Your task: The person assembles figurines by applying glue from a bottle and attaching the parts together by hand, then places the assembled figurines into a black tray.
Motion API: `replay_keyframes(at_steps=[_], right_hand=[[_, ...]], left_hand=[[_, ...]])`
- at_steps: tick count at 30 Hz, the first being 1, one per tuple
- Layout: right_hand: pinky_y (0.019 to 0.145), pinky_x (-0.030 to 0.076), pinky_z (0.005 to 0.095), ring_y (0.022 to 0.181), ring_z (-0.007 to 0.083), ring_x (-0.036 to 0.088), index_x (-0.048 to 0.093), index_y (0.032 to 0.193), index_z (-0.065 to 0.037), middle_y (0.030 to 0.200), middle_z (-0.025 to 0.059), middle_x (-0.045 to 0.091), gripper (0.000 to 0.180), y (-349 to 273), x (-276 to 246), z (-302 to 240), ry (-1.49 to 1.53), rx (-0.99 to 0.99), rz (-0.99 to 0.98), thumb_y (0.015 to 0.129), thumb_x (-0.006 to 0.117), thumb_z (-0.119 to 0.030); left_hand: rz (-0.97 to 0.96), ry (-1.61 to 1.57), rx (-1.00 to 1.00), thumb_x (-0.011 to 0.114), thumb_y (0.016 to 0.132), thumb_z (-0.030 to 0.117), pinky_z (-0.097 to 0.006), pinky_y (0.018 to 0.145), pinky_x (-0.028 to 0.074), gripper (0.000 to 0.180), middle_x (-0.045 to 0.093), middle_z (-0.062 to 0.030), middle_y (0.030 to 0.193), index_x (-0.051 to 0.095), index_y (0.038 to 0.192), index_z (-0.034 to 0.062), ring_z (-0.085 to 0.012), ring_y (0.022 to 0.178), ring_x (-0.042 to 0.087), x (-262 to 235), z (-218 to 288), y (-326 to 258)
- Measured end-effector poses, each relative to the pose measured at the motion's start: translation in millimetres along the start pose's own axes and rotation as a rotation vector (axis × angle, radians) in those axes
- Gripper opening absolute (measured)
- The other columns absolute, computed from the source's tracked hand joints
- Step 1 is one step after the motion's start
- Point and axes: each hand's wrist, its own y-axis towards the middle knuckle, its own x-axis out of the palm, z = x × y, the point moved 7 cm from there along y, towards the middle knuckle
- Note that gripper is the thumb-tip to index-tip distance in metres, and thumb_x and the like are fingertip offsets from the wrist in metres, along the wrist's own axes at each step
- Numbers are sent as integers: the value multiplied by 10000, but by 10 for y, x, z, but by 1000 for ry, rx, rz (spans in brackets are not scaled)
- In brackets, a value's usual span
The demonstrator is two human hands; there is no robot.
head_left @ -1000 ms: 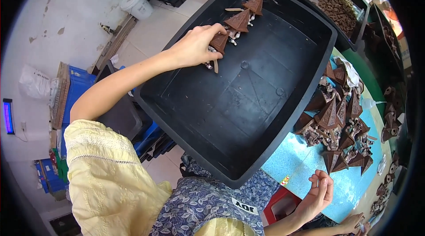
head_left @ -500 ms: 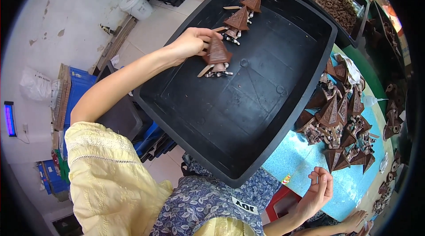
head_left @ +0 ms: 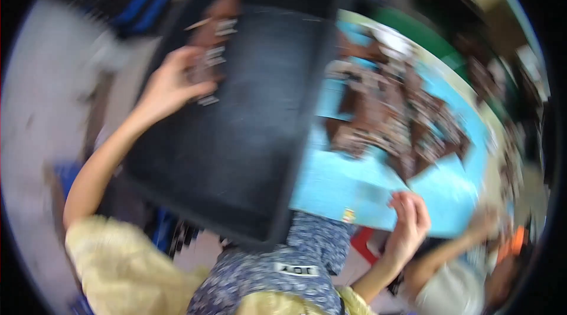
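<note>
Two hands are recorded: the left hand [head_left: 168,87] rests open-fingered on brown pieces [head_left: 209,49] inside the black tray [head_left: 260,138], the right hand [head_left: 407,223] loosely curled, empty, at the blue table [head_left: 348,188] edge.

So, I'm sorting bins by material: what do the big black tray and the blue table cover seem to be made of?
The black tray looks like moulded plastic with a matte finish: one uniform dark colour, rounded raised rim, no seams, though blur hides detail. The blue table cover looks like a thin smooth sheet, perhaps plastic or coated cloth: flat, even colour, a faint sheen. The blur leaves which one open.
</note>
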Motion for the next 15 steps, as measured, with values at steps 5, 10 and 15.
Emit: replay_keyframes(at_steps=[5,10,15], right_hand=[[756,464,235,815,104,593,652,994,46,878,40,646,150,643,-581,-329,-155,-321,312,907,616,-71],[788,493,308,948,224,619,556,1198,36,1138,170,612,516,1689,-1610,-302,-359,-446,656,802,741,-237],[700,509,305,795,199,656,644,1052,52,878,153,675,479,2216,-1059,-171,-684,-122,132,771,760,-318]], left_hand=[[-5,-67,-117,686,843,129,-329,930,445,612,520,-153,1247,384,1367,34,-238,1122,540,-342,-449,-362],[87,539,102,663,813,77,-381,1018,377,627,447,-164,1322,375,1369,43,-304,1195,476,-328,65,-229],[6,203,270,631,773,-1,-389,1047,345,577,418,-141,1367,446,1319,29,-312,1241,449,35,1535,-407]])
